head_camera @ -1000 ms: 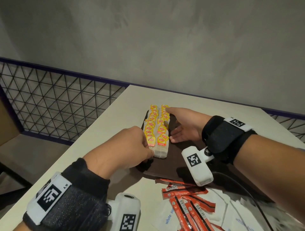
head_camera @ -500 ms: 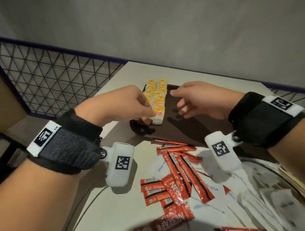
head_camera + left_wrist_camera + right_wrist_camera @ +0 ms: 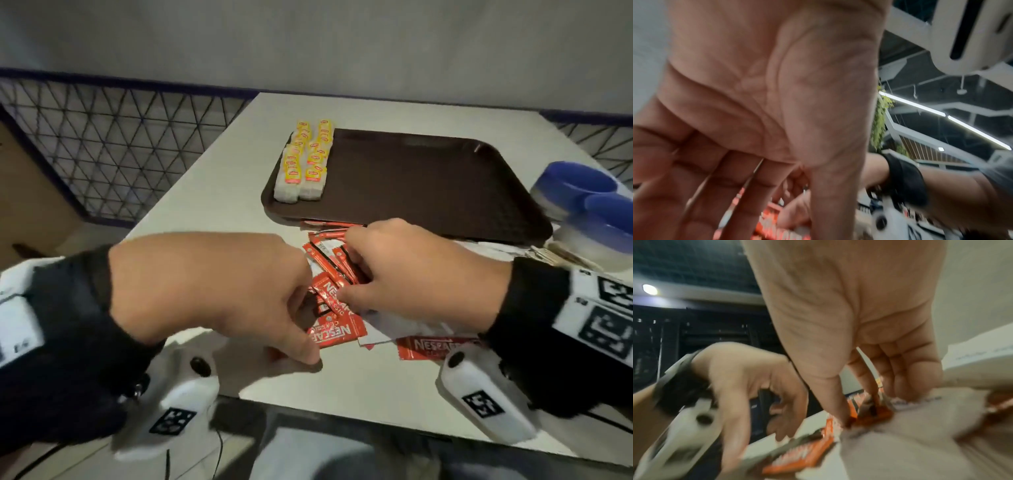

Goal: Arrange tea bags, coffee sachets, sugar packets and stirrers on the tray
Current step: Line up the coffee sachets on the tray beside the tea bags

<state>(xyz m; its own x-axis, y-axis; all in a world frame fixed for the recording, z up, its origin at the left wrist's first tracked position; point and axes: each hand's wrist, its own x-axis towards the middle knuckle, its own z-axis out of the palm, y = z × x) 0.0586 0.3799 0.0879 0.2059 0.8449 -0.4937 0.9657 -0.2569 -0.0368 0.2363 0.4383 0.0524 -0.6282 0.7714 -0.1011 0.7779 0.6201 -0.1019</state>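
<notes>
Head view: tea bags (image 3: 303, 161) stand in two neat rows at the far-left corner of the tray (image 3: 428, 181), the rest of which is bare. Both hands are down in the loose pile of red coffee sachets (image 3: 337, 329) on the counter (image 3: 212, 171), just in front of the tray's near edge. Left hand (image 3: 219, 287): fingers curled down onto a sachet at the near edge of the pile, thumb and fingertips apparently pinching it, though contact is partly hidden. Right hand (image 3: 404, 277): fingers spread into the pile, thumb on a sachet; a firm grip I cannot confirm from here. White sugar packets (image 3: 394, 325) lie under and beside the sachets, partly covered by the right hand. Judgement: tea bag step done, coffee step in hand. The next move calls for gathering the sachets out of the mixed pile without dragging sugar along, squaring them, and setting them beside the tea rows. Right wrist view adds what the head view hides: thumb and fingertips (image 3: 871, 386) closed on a sachet from above, and the left hand gripping another. Left wrist view is mostly blurred palm; sachets appear only as a red smear. Stirrers: pale sticks at the right edge, by two blue cups (image 3: 582, 202), too unclear to identify.
</notes>
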